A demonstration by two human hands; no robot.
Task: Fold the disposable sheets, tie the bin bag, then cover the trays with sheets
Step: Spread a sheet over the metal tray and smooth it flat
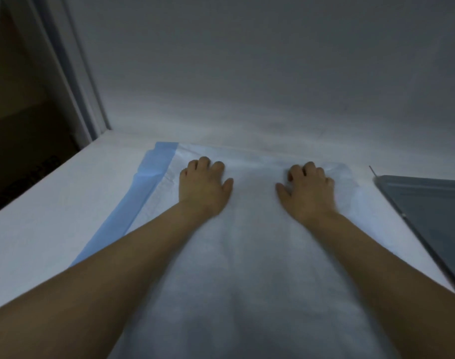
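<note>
A white disposable sheet (247, 255) with a blue border (122, 216) lies flat on a white desk (39, 229), reaching to the far wall. The left hand (203, 182) and right hand (308, 187) rest near its far edge, fingers curled, thumbs spread; whether they pinch it is unclear. The sheet looks thin, light and floppy, best taken at corners or edges. A dark tray (428, 203) sits right.

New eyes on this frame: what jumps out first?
Two bare forearms reach up the middle. The left hand and right hand rest with curled fingers near the far edge of a white disposable sheet. A blue strip runs along the sheet's left side, and a grey tray pokes in at the right edge.
</note>
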